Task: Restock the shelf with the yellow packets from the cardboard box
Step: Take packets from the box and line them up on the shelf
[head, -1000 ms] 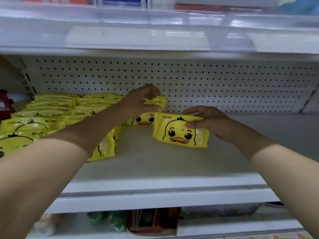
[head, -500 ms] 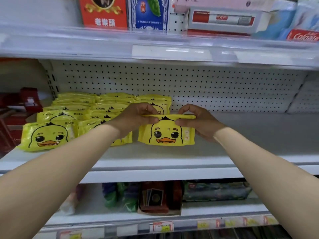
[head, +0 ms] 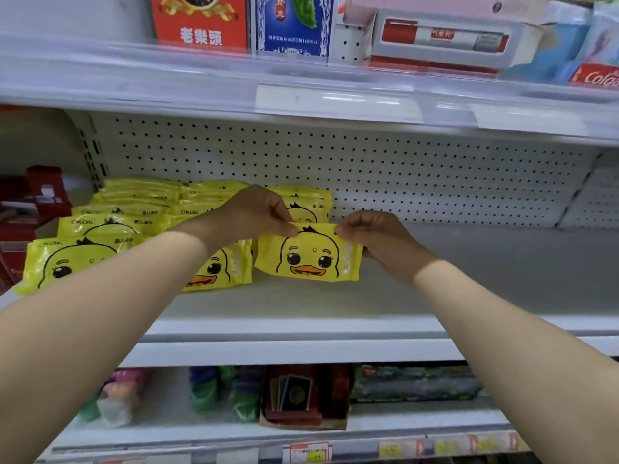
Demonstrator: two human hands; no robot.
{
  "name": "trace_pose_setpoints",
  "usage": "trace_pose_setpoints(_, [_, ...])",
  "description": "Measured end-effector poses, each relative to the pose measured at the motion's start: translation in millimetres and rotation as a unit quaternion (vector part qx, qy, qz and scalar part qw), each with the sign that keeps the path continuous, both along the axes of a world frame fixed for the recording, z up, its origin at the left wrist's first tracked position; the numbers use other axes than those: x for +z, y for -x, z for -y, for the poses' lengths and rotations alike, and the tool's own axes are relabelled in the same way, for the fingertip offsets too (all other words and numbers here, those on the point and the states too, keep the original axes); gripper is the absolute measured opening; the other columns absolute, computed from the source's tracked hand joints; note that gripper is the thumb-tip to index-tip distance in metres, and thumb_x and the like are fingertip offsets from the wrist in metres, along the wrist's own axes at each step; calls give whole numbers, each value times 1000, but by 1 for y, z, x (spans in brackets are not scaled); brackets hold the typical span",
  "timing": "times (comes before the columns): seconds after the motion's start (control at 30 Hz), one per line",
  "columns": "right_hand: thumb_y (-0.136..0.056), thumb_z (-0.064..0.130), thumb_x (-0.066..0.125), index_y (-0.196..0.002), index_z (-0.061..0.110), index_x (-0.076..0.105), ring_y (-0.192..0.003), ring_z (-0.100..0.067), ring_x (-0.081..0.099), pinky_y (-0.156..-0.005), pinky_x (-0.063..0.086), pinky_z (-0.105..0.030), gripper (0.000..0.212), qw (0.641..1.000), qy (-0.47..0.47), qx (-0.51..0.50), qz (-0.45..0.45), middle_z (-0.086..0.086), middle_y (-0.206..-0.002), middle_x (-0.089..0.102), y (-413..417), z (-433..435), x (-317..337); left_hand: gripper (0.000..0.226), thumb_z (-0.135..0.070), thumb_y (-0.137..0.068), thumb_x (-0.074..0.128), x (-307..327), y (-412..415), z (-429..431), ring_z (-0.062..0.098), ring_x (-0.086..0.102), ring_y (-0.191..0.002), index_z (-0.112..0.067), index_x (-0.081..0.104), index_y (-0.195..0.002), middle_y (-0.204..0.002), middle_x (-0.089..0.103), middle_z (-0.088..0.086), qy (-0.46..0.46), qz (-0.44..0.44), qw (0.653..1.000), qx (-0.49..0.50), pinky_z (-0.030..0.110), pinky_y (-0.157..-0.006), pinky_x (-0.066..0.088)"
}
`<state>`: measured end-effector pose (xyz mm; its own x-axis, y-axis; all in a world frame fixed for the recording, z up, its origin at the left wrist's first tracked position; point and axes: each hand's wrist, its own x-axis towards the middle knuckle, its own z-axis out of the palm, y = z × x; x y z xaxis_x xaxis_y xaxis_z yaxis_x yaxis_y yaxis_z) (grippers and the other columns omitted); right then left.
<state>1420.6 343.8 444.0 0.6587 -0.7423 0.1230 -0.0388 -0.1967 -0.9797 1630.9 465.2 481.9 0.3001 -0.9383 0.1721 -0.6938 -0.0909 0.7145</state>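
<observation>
A yellow packet [head: 308, 256] with a duck face stands upright on the white shelf [head: 435, 296], near the middle. My left hand [head: 248, 212] pinches its top edge on the left. On the right side, my right hand [head: 378, 239] pinches the same top edge. Rows of the same yellow packets [head: 134, 209] fill the shelf's left part, and another one [head: 221, 269] stands just left of the held packet. The cardboard box is out of view.
A perforated white back panel [head: 402, 175] closes the shelf behind. The upper shelf [head: 301, 92] carries red and blue boxes [head: 201, 21] and toothpaste. Red boxes [head: 43, 195] sit at the far left. A lower shelf [head: 301, 396] holds assorted goods.
My left hand left the packets at the back and joined the right on the packet's top edge. The packet now stands upright on the shelf, beside the front row.
</observation>
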Motion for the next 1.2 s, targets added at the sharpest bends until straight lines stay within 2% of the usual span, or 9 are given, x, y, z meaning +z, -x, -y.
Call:
trace_pose_setpoints(0.1, [-81, 14, 81, -99, 25, 70, -99, -18, 69, -89, 53, -37, 24, 997, 68, 3, -35, -9, -110, 72, -13, 21, 4, 20, -21, -68, 88, 0, -6, 20, 5, 60, -74, -16, 71, -78, -77, 67, -7, 7, 12, 1000, 27, 20, -63, 45])
trace_pose_setpoints(0.17, [-72, 21, 89, -110, 30, 67, -110, -17, 64, -94, 53, -33, 45, 988, 120, 3, -95, -4, -118, 66, -22, 31, 5, 20, -20, -67, 88, -1, -15, 32, 5, 62, -78, -16, 71, -77, -81, 69, -8, 15, 8, 999, 38, 19, -65, 45])
trace_pose_setpoints(0.3, [-62, 23, 95, -125, 26, 62, -112, -13, 54, -85, 43, -22, 71, 950, 241, -27, -199, 3, -116, 56, -50, 50, 3, 20, -23, -68, 88, -3, -32, 55, 5, 62, -81, -20, 69, -75, -85, 69, -7, 11, 39, 998, 58, 21, -67, 47])
trace_pose_setpoints(0.47, [-62, 24, 94, -124, 25, 62, -117, -15, 52, -90, 44, -26, 71, 945, 257, -44, -196, 1, -122, 58, -77, 79, -9, 39, -28, -65, 89, -15, -55, 77, 14, 61, -97, -23, 61, -92, -99, 64, -3, -6, 52, 996, 70, 23, -68, 45])
trace_pose_setpoints(0.53, [-63, 24, 94, -124, 25, 61, -120, -18, 52, -94, 45, -29, 68, 941, 268, -43, -203, -1, -124, 60, -84, 85, -16, 60, -37, -61, 90, -21, -57, 82, 15, 50, -107, -27, 55, -109, -108, 55, -3, -68, 139, 986, 63, 27, -75, 43])
trace_pose_setpoints(0.63, [-68, 22, 91, -126, 25, 59, -112, -16, 54, -84, 43, -24, 66, 936, 284, -43, -204, 2, -116, 57, -89, 89, -21, 85, -48, -56, 90, -29, -54, 87, 26, 45, -114, -31, 46, -127, -117, 47, 7, -130, 269, 952, 68, 33, -82, 44])
trace_pose_setpoints(0.73, [-69, 25, 90, -127, 28, 55, -100, -16, 56, -75, 48, -27, 67, 927, 305, -57, -211, 1, -112, 58, -91, 88, -26, 86, -47, -59, 88, -31, -51, 86, 31, 47, -113, -28, 45, -131, -121, 44, 13, -137, 306, 938, 88, 36, -88, 45])
trace_pose_setpoints(0.97, [-71, 42, 86, -139, 23, 42, -119, -24, 49, -82, 44, -34, 84, 874, 374, -132, -281, -5, -129, 46, -87, 73, -26, 83, -50, -66, 83, -29, -37, 79, 27, 35, -127, -21, 43, -133, -130, 51, 6, -114, 393, 903, 131, 38, -99, 37])
trace_pose_setpoints(1.2, [-72, 41, 84, -141, 21, 43, -130, -28, 39, -96, 43, -40, 83, 864, 369, -171, -297, -8, -136, 47, -75, 20, 5, 81, -43, -67, 83, 2, -39, 14, 30, 35, -128, -28, 45, -137, -135, 45, 7, -39, 339, 930, 138, 41, -99, 38])
